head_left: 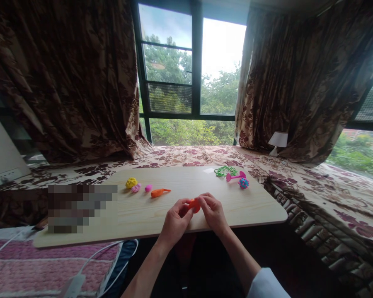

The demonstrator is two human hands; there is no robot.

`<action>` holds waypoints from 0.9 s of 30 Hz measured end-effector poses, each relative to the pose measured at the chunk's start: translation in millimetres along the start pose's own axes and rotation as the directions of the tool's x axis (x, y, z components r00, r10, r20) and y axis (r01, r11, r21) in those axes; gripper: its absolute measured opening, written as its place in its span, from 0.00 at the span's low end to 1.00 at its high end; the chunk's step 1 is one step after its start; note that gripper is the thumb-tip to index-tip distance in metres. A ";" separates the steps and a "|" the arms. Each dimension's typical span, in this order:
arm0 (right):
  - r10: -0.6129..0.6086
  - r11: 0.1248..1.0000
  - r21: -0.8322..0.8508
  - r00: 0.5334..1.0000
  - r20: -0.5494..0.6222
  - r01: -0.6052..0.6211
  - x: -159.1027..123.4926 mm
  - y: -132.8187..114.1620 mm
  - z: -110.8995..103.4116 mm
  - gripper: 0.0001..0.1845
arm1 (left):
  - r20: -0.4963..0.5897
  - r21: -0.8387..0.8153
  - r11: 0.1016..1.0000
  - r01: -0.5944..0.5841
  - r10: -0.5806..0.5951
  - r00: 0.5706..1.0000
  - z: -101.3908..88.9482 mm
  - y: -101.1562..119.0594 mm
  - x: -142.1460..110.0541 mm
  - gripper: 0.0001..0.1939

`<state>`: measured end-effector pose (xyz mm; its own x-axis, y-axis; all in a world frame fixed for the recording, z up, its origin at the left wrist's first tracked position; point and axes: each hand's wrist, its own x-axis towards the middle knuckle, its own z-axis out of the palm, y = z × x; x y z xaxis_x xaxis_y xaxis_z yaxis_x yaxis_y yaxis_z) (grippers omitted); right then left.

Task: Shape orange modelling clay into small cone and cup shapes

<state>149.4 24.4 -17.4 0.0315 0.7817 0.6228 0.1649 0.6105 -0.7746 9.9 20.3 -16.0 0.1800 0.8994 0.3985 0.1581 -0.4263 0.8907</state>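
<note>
Both of my hands meet over the front of the pale wooden table (236, 207). Between them is a small bright orange piece (195, 205), rounded and soft-looking; its exact kind I cannot make out. My left hand (178, 217) pinches it from the left with thumb and fingers. From the right, my right hand (214, 212) closes thumb and fingertips on its upper edge. Fingers hide part of the piece. Beyond my left hand lies an orange carrot-shaped piece (158, 193) with a thin tail pointing right. Left of that are a magenta lump (148, 188), a pink lump (136, 188) and a yellow lump (131, 182).
At the table's back right lie a green linked chain (225, 171), a pink dumbbell-shaped toy (236, 176) and a blue-and-pink knobbly ball (244, 183). A white lamp (278, 142) stands on the window ledge. A white power strip (73, 285) with cable is at lower left.
</note>
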 end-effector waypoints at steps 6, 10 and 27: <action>0.003 1.000 -0.004 1.000 0.020 -0.003 -0.2 0.9 1.5 0.08 | -0.011 -0.066 0.998 0.016 -0.017 1.000 -0.7 -1.5 0.5 0.11; -0.008 1.000 -0.002 1.000 0.017 0.008 0.8 1.8 0.5 0.09 | -0.005 -0.040 0.999 0.022 -0.022 1.000 -1.0 -1.1 -0.3 0.10; -0.001 1.000 0.002 0.999 -0.033 0.001 0.0 6.3 2.2 0.09 | -0.037 -0.006 1.000 0.007 -0.007 0.999 -0.2 -2.6 1.0 0.12</action>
<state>148.3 28.5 -22.5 0.0640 0.7766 0.6267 0.1634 0.6114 -0.7743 9.5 22.4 -17.9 0.1431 0.9053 0.3999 0.1537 -0.4195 0.8947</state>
